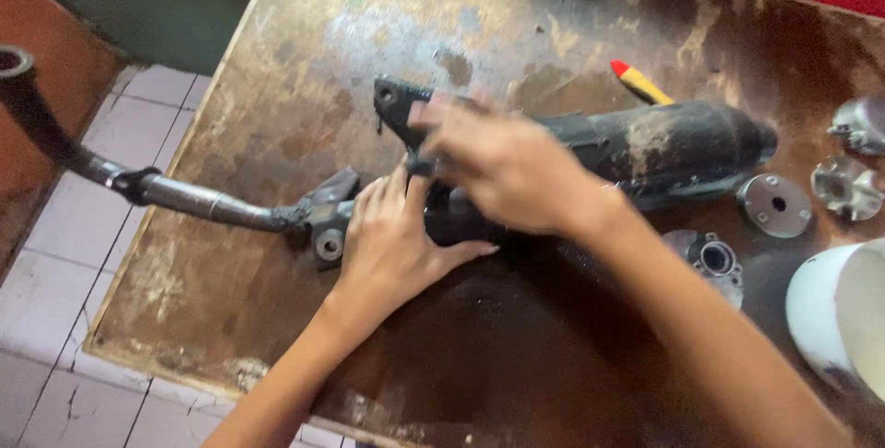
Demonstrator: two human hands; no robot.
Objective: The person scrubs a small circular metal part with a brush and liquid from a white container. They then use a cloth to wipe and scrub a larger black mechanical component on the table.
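Under both hands on the stained workbench (277,135) lies a black exhaust muffler (673,148). The left hand (392,245) presses flat, fingers released; the right hand (507,167) grasps its bracket (392,102). The overhanging pipe (184,197) left of the fingers could tip it off.

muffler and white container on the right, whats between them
In the head view, a round metal disc lies on the table between the muffler and white container.

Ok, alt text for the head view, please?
Two bare hands, left hand and right hand, rest on a black motorcycle exhaust muffler lying across a worn brown workbench; its pipe overhangs the tiled floor, with small round metal parts at right.
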